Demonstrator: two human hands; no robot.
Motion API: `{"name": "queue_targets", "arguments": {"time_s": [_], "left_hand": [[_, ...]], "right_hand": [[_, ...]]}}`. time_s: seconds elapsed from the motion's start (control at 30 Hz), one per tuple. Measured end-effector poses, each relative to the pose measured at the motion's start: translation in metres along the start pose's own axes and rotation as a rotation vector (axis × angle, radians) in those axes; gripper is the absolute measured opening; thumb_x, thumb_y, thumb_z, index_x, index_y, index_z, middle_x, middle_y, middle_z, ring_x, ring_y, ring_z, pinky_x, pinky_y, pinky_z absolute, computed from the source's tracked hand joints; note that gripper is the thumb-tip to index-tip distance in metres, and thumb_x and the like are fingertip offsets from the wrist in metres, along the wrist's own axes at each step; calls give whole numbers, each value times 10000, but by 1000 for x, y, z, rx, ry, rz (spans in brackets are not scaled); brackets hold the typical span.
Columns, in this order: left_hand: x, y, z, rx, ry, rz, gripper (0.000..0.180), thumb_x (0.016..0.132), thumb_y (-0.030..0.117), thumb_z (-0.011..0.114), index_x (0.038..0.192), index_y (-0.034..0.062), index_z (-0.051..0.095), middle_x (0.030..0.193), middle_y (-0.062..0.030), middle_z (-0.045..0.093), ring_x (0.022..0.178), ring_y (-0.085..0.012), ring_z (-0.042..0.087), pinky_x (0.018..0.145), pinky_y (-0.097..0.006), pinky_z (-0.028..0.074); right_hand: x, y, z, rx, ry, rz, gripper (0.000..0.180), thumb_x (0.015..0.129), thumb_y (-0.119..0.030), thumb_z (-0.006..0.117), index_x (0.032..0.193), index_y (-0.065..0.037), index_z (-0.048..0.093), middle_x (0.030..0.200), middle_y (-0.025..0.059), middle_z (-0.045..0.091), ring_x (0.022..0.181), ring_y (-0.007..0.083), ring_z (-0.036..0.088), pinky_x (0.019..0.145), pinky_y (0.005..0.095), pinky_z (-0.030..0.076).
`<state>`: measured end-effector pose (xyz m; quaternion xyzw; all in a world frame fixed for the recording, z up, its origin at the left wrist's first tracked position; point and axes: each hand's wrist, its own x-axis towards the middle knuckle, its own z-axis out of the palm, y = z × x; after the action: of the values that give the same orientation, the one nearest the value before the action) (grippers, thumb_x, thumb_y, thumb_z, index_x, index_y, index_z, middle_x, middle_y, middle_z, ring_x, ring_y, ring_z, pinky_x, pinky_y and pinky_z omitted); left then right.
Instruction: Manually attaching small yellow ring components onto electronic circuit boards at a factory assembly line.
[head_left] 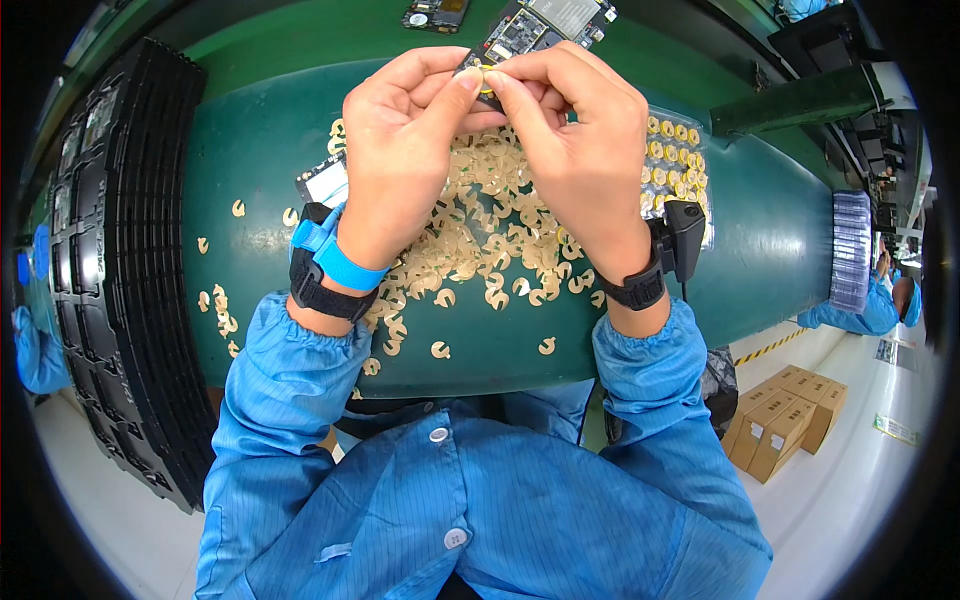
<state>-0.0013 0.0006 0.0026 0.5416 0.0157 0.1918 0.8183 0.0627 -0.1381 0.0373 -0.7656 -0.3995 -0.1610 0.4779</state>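
At the far side of the mat my left hand and my right hand meet, fingers closed and thumbs nearly touching. Between their fingertips they pinch a small yellow-edged round part. A dark piece shows around it, mostly hidden by the fingers. Just beyond is an opened electronic device with a bare circuit board and a silver block; whether the dark piece joins it I cannot tell. Beneath my hands lies a loose pile of beige C-shaped pieces.
A clear tray of yellow-edged round parts sits right of my right hand. Tall stacked black trays line the left. Another dark device lies at the back. Stray beige pieces dot the green mat. Cardboard boxes stand on the floor.
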Motion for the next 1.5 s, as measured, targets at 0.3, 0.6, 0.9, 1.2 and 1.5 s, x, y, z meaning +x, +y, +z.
{"name": "queue_targets", "arguments": {"time_s": [0.3, 0.6, 0.9, 1.2, 1.5], "left_hand": [[2, -1, 0, -34, 8, -8, 256, 1027, 31, 574, 1245, -103, 578, 1097, -166, 723, 949, -207, 733, 884, -337, 623], [3, 1, 1, -31, 35, 29, 267, 1016, 32, 592, 1243, -106, 577, 1088, -181, 724, 924, -209, 733, 839, -351, 637], [4, -7, -2, -124, 48, -88, 322, 1015, 31, 587, 1302, -110, 547, 1123, -200, 720, 940, -220, 736, 808, -316, 631], [2, -8, -1, 73, 27, -197, 371, 1007, 24, 571, 1355, -87, 510, 1171, -204, 707, 965, -221, 729, 803, -315, 608], [2, -12, -3, 106, 76, -162, 267, 993, 19, 553, 1242, -66, 592, 1085, -168, 728, 899, -214, 739, 749, -309, 605]], "right_hand": [[0, 5, 1, 29, 13, 7, 59, 840, -6, 737, 862, 21, 690, 720, 80, 612, 563, 158, 555, 523, 298, 427], [4, 20, -9, 47, 182, 293, 319, 937, -189, 765, 762, 35, 619, 605, 21, 594, 535, 41, 511, 488, 224, 391], [13, 36, -16, 454, -96, 582, 264, 990, -230, 712, 857, -10, 652, 674, 22, 663, 553, 64, 603, 485, 218, 445], [87, 210, -83, -37, -172, 705, 326, 950, -275, 748, 801, 4, 671, 595, 24, 607, 499, 119, 572, 505, 268, 480], [81, 128, 32, -532, -141, 341, 691, 857, -513, 743, 1239, 51, 627, 1182, 320, 676, 1127, 427, 663, 970, 494, 525]]}}
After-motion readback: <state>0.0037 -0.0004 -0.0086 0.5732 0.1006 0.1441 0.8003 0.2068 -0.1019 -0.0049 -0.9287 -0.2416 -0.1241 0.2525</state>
